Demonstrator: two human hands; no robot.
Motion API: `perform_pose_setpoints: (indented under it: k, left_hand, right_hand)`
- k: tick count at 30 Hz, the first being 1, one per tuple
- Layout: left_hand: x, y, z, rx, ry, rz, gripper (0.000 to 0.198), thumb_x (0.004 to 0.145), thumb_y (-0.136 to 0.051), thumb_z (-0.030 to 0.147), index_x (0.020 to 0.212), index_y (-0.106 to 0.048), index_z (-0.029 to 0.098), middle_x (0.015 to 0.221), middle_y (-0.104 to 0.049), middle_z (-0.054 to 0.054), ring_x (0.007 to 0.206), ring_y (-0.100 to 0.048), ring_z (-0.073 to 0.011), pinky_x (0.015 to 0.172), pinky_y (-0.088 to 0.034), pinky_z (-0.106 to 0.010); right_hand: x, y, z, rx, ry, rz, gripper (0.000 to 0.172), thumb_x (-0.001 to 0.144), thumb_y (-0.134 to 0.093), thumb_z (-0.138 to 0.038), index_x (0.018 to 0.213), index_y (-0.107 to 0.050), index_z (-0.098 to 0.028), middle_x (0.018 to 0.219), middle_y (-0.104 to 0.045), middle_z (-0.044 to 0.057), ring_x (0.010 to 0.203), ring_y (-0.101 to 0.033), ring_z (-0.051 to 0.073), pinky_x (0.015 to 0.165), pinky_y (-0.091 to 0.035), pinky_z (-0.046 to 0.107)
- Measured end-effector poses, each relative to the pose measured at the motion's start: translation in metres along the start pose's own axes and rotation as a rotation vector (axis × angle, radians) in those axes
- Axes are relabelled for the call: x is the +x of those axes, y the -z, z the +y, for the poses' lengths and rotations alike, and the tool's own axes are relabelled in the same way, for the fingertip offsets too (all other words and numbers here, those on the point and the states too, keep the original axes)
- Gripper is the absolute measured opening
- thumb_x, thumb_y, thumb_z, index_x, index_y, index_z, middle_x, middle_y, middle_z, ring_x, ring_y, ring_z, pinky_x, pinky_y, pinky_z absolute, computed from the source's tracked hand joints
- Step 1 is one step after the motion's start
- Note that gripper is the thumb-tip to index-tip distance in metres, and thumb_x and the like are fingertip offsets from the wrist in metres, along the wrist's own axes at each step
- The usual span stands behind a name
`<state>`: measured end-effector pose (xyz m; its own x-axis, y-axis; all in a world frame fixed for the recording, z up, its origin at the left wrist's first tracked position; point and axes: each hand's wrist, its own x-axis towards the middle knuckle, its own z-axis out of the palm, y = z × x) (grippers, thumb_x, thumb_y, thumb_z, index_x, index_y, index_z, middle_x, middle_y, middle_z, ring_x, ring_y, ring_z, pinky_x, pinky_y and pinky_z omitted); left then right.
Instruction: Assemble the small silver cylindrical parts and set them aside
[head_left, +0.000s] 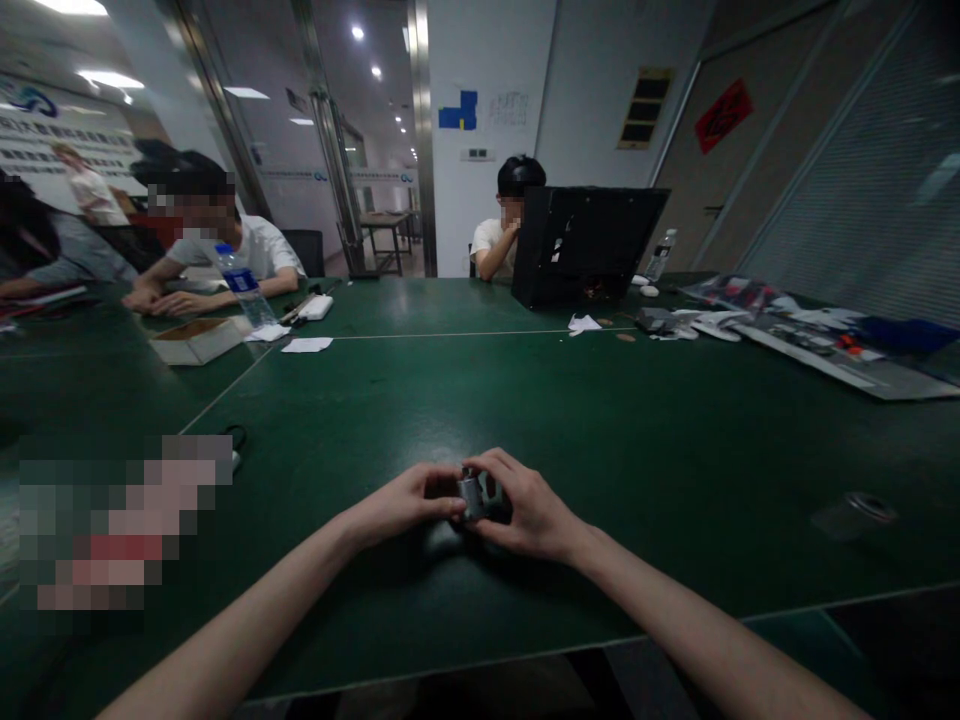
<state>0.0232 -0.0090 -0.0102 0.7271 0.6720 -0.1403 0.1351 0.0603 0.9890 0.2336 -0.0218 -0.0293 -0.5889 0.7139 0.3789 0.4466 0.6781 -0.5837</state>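
A small grey metal cylinder (471, 497) is held between both hands just above the green table (420, 400). My left hand (420, 497) grips its left side, with the thumb low on the cylinder and the fingers near its top. From the right, my right hand (525, 503) closes on it, fingers at the top and thumb near the bottom. A darker small part shows at the cylinder's top end, too small to make out. Another metal cylinder (859, 515) stands on the table to the right, apart from my hands.
A black box-shaped case (589, 245) stands across the table before a seated person. Another seated person is behind an open carton (199, 340) and a water bottle (244, 285). Loose parts lie on a grey board (877, 375) at back right. A pixelated patch covers something at left.
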Motion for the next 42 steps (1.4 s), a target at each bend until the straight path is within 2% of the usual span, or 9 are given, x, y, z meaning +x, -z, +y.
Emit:
perform_pose_setpoints:
  k: [8,11,14,17,20,23,28,35,42]
  left_hand:
    - [-0.003,0.002,0.002,-0.026,0.019,-0.045,0.031,0.084,-0.062,0.024,0.114,-0.062,0.018,0.109,-0.062,-0.005,0.107,-0.052,-0.0211,0.097,-0.035,-0.034]
    - [-0.002,0.001,-0.001,-0.093,0.047,-0.029,0.033,0.086,-0.059,0.028,0.117,-0.059,0.017,0.106,-0.062,-0.006,0.096,-0.056,-0.0188,0.091,-0.04,-0.033]
    - [0.001,0.0,-0.005,-0.095,0.043,0.036,0.037,0.086,-0.06,0.033,0.119,-0.056,0.018,0.107,-0.06,-0.006,0.088,-0.058,-0.0168,0.083,-0.045,-0.031]
    - [0.004,0.001,-0.008,-0.032,0.045,0.09,0.036,0.081,-0.065,0.036,0.111,-0.058,0.016,0.103,-0.061,-0.006,0.086,-0.059,-0.0177,0.078,-0.048,-0.032]
    - [0.005,0.003,-0.01,-0.017,0.062,0.096,0.033,0.078,-0.068,0.035,0.102,-0.06,0.014,0.097,-0.062,-0.005,0.083,-0.061,-0.0169,0.076,-0.049,-0.031]
    - [0.005,0.004,-0.011,-0.04,0.093,0.097,0.033,0.079,-0.068,0.035,0.101,-0.059,0.013,0.092,-0.063,-0.005,0.079,-0.062,-0.0156,0.075,-0.049,-0.031]
    - [0.005,0.004,-0.011,-0.114,0.07,0.11,0.04,0.078,-0.07,0.031,0.111,-0.052,0.015,0.09,-0.065,-0.005,0.079,-0.063,-0.0162,0.077,-0.048,-0.03]
    - [0.0,0.001,-0.003,-0.196,0.064,0.077,0.046,0.079,-0.068,0.025,0.119,-0.046,0.017,0.098,-0.064,-0.005,0.086,-0.062,-0.0164,0.083,-0.046,-0.033]
    - [0.003,-0.001,-0.005,-0.073,0.032,0.102,0.044,0.078,-0.069,0.029,0.115,-0.048,0.016,0.097,-0.06,-0.005,0.087,-0.06,-0.0177,0.081,-0.047,-0.034]
  right_hand:
    - [-0.001,0.002,0.001,0.03,0.012,0.006,0.053,0.072,-0.067,-0.026,0.12,-0.044,-0.021,0.109,-0.053,0.006,0.088,-0.056,0.016,0.075,-0.049,0.03]
    - [-0.001,0.002,0.0,-0.007,0.006,0.017,0.05,0.072,-0.067,-0.028,0.116,-0.045,-0.02,0.107,-0.054,0.007,0.088,-0.056,0.017,0.075,-0.048,0.03]
    - [-0.001,0.001,0.0,-0.041,0.013,0.006,0.045,0.073,-0.064,-0.028,0.114,-0.047,-0.019,0.105,-0.055,0.007,0.088,-0.056,0.017,0.073,-0.048,0.03]
    - [-0.001,-0.001,0.0,-0.062,0.025,-0.011,0.044,0.074,-0.063,-0.028,0.114,-0.047,-0.018,0.105,-0.057,0.007,0.086,-0.057,0.017,0.072,-0.047,0.029]
    - [-0.001,-0.004,0.001,-0.067,0.034,-0.014,0.046,0.075,-0.062,-0.028,0.117,-0.046,-0.018,0.105,-0.059,0.007,0.085,-0.057,0.017,0.073,-0.047,0.029]
    - [-0.002,-0.004,0.001,-0.058,0.041,-0.011,0.049,0.073,-0.062,-0.025,0.119,-0.046,-0.018,0.107,-0.061,0.007,0.088,-0.058,0.018,0.075,-0.047,0.03]
    - [-0.002,-0.004,0.003,-0.044,0.023,-0.003,0.054,0.071,-0.062,-0.024,0.122,-0.044,-0.017,0.112,-0.06,0.009,0.095,-0.059,0.02,0.079,-0.047,0.031]
    - [-0.003,-0.003,0.001,-0.027,-0.011,-0.008,0.054,0.073,-0.061,-0.025,0.122,-0.042,-0.017,0.113,-0.06,0.009,0.093,-0.06,0.019,0.078,-0.048,0.03]
    - [-0.002,-0.005,0.0,-0.062,-0.005,-0.013,0.051,0.073,-0.061,-0.024,0.12,-0.042,-0.018,0.11,-0.059,0.008,0.088,-0.059,0.018,0.074,-0.047,0.03]
